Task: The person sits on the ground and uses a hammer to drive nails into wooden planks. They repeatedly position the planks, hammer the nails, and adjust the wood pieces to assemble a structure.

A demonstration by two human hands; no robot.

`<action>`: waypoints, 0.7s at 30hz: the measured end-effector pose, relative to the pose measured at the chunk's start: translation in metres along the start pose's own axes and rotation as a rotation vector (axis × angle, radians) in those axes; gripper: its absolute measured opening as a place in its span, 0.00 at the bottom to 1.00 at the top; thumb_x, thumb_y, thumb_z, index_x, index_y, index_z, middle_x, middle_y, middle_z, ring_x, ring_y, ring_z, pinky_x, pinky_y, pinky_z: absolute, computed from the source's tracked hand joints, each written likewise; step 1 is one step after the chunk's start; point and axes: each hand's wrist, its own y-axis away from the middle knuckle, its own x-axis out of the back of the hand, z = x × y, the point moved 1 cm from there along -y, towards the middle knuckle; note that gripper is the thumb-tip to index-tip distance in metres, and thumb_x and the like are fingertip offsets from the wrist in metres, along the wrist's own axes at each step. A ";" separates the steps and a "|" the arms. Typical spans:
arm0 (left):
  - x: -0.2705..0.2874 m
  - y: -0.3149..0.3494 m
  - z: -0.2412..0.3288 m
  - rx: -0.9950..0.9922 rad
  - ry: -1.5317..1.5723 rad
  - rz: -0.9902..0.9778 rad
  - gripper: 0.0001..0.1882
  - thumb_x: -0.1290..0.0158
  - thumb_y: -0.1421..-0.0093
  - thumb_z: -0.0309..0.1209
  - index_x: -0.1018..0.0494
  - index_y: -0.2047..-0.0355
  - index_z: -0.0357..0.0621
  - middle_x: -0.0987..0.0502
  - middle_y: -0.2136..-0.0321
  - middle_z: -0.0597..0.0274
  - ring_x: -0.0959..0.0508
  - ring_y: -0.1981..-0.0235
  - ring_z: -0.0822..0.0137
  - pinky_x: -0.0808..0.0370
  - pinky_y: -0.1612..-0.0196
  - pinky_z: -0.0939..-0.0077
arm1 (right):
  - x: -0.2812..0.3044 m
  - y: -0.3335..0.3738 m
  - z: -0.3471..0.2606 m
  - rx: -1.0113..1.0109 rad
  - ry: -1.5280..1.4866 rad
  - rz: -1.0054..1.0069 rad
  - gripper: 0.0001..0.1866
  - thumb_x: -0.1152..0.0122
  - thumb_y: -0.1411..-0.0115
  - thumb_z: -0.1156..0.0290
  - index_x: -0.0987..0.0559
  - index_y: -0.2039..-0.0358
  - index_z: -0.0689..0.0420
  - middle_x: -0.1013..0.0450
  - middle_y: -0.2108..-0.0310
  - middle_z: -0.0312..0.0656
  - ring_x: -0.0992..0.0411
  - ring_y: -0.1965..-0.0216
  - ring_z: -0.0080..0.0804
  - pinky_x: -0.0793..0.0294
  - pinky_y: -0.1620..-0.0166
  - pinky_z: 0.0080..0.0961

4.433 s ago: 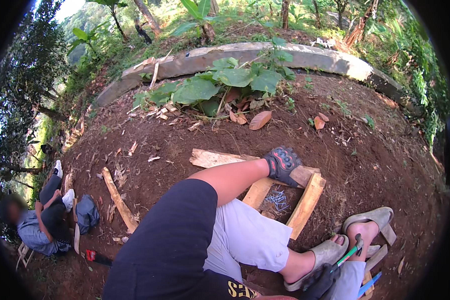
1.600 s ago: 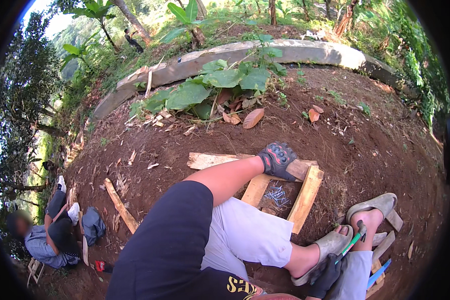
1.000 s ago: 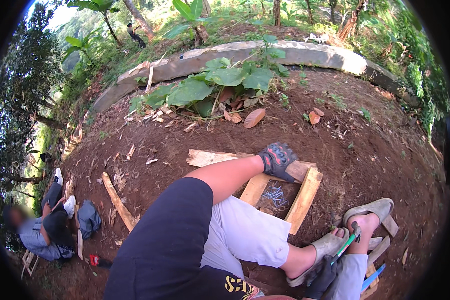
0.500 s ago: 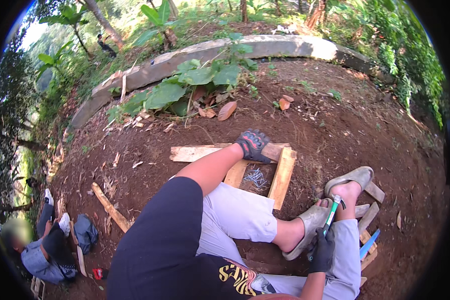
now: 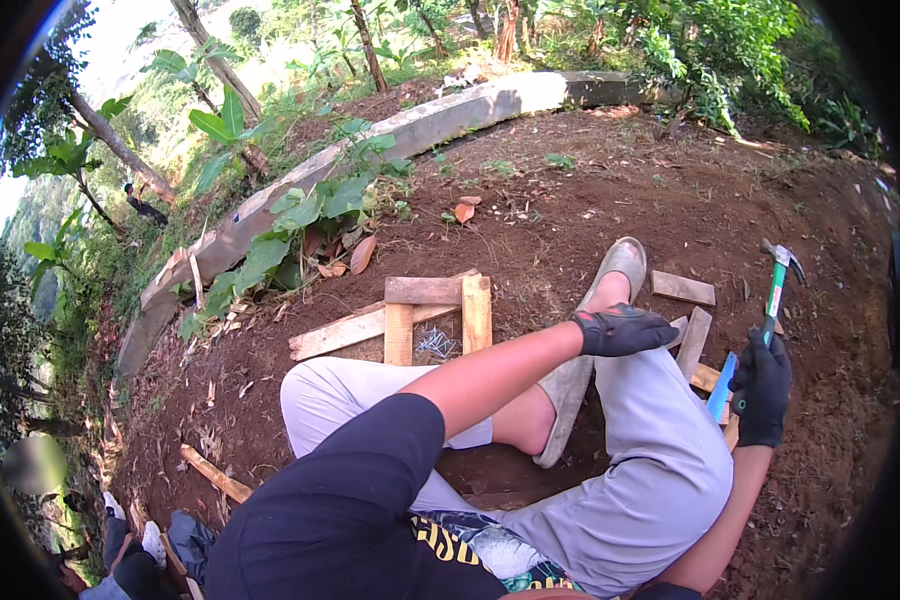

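My left hand (image 5: 625,330), in a black glove with red marks, lies flat over my raised right leg, fingers stretched out and holding nothing. At the right, my black-gloved right hand (image 5: 761,392) is closed round the handle of a claw hammer (image 5: 777,285) with a green shaft, its metal head up and away from me. To the left of my left hand, a short wooden crosspiece (image 5: 422,290) meets two wooden pieces (image 5: 477,312) in a U shape. A pile of nails (image 5: 437,345) lies between those two pieces.
Beside my right hand are a blue tool (image 5: 719,388), perhaps a saw, and several wood offcuts (image 5: 682,287). A long plank (image 5: 342,333) touches the U-shaped pieces. Farther off run broad-leaved plants (image 5: 340,197) and a low concrete kerb (image 5: 430,125). Another person (image 5: 130,565) sits at lower left.
My left hand has left the wooden crosspiece and come to my right leg. My right hand has carried the hammer out to the right. The view has turned rightward.
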 end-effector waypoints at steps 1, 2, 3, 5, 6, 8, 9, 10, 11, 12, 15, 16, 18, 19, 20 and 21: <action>-0.012 -0.021 0.030 0.143 -0.017 -0.136 0.42 0.63 0.25 0.65 0.26 0.33 0.41 0.24 0.35 0.44 0.26 0.33 0.45 0.36 0.27 0.58 | -0.002 0.010 -0.006 -0.035 -0.046 0.012 0.06 0.37 0.26 0.65 0.22 0.56 0.51 0.34 0.79 0.27 0.38 0.85 0.15 0.39 0.83 0.19; -0.020 -0.034 0.062 0.301 -0.044 -0.272 0.42 0.64 0.24 0.64 0.25 0.33 0.41 0.24 0.34 0.44 0.26 0.32 0.46 0.37 0.26 0.59 | -0.018 0.024 -0.013 -0.077 -0.104 0.012 0.05 0.37 0.26 0.65 0.22 0.56 0.50 0.35 0.79 0.26 0.41 0.86 0.15 0.42 0.83 0.19; -0.025 -0.042 0.061 0.280 -0.134 -0.327 0.42 0.65 0.24 0.64 0.23 0.35 0.41 0.24 0.34 0.44 0.26 0.32 0.45 0.36 0.26 0.57 | -0.031 0.034 -0.021 -0.077 -0.054 -0.015 0.05 0.37 0.26 0.66 0.22 0.56 0.51 0.34 0.79 0.27 0.40 0.86 0.16 0.41 0.83 0.19; -0.029 -0.053 0.010 0.288 -0.251 -0.358 0.41 0.68 0.24 0.64 0.24 0.34 0.46 0.24 0.33 0.48 0.27 0.33 0.42 0.35 0.27 0.54 | -0.046 0.040 -0.031 -0.037 0.099 -0.067 0.06 0.37 0.26 0.67 0.21 0.55 0.54 0.31 0.78 0.29 0.37 0.86 0.16 0.38 0.83 0.20; -0.031 -0.071 0.001 0.208 -0.292 -0.407 0.40 0.69 0.24 0.64 0.25 0.32 0.50 0.24 0.33 0.49 0.27 0.33 0.42 0.35 0.27 0.54 | -0.044 0.043 -0.042 -0.002 0.162 -0.052 0.06 0.36 0.26 0.67 0.21 0.55 0.55 0.30 0.77 0.29 0.37 0.85 0.16 0.38 0.83 0.19; -0.023 -0.092 0.025 0.278 -0.217 -0.509 0.44 0.68 0.28 0.72 0.25 0.30 0.57 0.26 0.31 0.55 0.30 0.28 0.48 0.38 0.24 0.60 | -0.018 0.031 -0.030 0.024 0.137 -0.071 0.07 0.35 0.27 0.66 0.20 0.59 0.56 0.31 0.79 0.28 0.35 0.84 0.15 0.36 0.82 0.19; -0.024 -0.091 -0.010 0.353 -0.296 -0.472 0.46 0.70 0.29 0.73 0.28 0.29 0.56 0.27 0.30 0.54 0.31 0.28 0.50 0.39 0.23 0.61 | -0.029 0.032 -0.034 0.020 0.201 -0.112 0.07 0.34 0.28 0.66 0.19 0.61 0.56 0.30 0.78 0.28 0.33 0.83 0.16 0.34 0.81 0.21; -0.021 -0.089 -0.047 0.427 -0.365 -0.431 0.48 0.71 0.29 0.74 0.30 0.27 0.54 0.28 0.29 0.53 0.31 0.27 0.51 0.41 0.22 0.62 | -0.049 0.039 -0.036 0.023 0.123 -0.144 0.08 0.33 0.29 0.66 0.19 0.63 0.56 0.28 0.78 0.29 0.31 0.82 0.17 0.32 0.80 0.21; -0.017 -0.098 -0.059 0.391 -0.409 -0.454 0.39 0.66 0.25 0.66 0.29 0.28 0.57 0.21 0.37 0.44 0.22 0.36 0.50 0.30 0.31 0.58 | -0.056 0.044 -0.042 -0.002 0.183 -0.115 0.09 0.33 0.29 0.64 0.19 0.63 0.56 0.27 0.77 0.30 0.29 0.82 0.18 0.30 0.79 0.22; -0.006 -0.101 -0.086 0.373 -0.488 -0.394 0.38 0.62 0.27 0.65 0.28 0.30 0.56 0.20 0.39 0.45 0.21 0.38 0.51 0.29 0.33 0.59 | -0.062 0.041 -0.043 -0.011 0.210 -0.126 0.11 0.32 0.29 0.63 0.19 0.63 0.57 0.26 0.77 0.31 0.29 0.82 0.19 0.30 0.78 0.23; 0.009 -0.096 -0.161 0.302 -0.822 -0.088 0.34 0.49 0.32 0.62 0.23 0.38 0.53 0.17 0.45 0.50 0.19 0.43 0.55 0.25 0.38 0.61 | -0.091 0.044 -0.057 0.062 0.256 -0.290 0.13 0.34 0.28 0.61 0.20 0.62 0.58 0.26 0.76 0.33 0.28 0.82 0.20 0.28 0.78 0.24; 0.009 -0.097 -0.168 0.258 -0.839 -0.012 0.33 0.45 0.34 0.60 0.22 0.40 0.51 0.16 0.47 0.51 0.18 0.44 0.56 0.24 0.40 0.62 | -0.095 0.050 -0.065 0.053 0.250 -0.361 0.13 0.35 0.28 0.61 0.20 0.62 0.59 0.26 0.76 0.34 0.28 0.81 0.20 0.28 0.77 0.24; -0.017 -0.102 -0.147 0.228 -0.498 0.027 0.24 0.41 0.35 0.50 0.21 0.46 0.49 0.16 0.52 0.55 0.17 0.50 0.59 0.21 0.46 0.62 | -0.086 0.056 -0.067 0.039 0.314 -0.356 0.13 0.35 0.29 0.61 0.21 0.62 0.59 0.25 0.76 0.34 0.27 0.81 0.21 0.27 0.77 0.24; -0.025 -0.095 -0.136 0.231 -0.324 0.042 0.19 0.39 0.35 0.45 0.20 0.49 0.48 0.15 0.54 0.58 0.16 0.53 0.60 0.20 0.49 0.62 | -0.085 0.055 -0.063 0.024 0.342 -0.366 0.13 0.35 0.29 0.61 0.21 0.61 0.60 0.25 0.75 0.35 0.27 0.81 0.21 0.27 0.77 0.24; -0.025 -0.085 -0.121 0.236 -0.154 0.063 0.15 0.37 0.36 0.40 0.20 0.52 0.48 0.15 0.56 0.60 0.15 0.55 0.61 0.18 0.52 0.62 | -0.085 0.058 -0.063 0.014 0.353 -0.355 0.13 0.36 0.29 0.61 0.21 0.61 0.60 0.25 0.75 0.35 0.27 0.81 0.21 0.27 0.77 0.25; -0.021 -0.077 -0.097 0.224 -0.023 0.100 0.13 0.35 0.36 0.36 0.19 0.54 0.47 0.15 0.58 0.61 0.15 0.57 0.63 0.17 0.55 0.62 | -0.087 0.060 -0.064 0.010 0.363 -0.346 0.13 0.36 0.29 0.62 0.21 0.61 0.60 0.25 0.75 0.35 0.27 0.81 0.21 0.27 0.77 0.25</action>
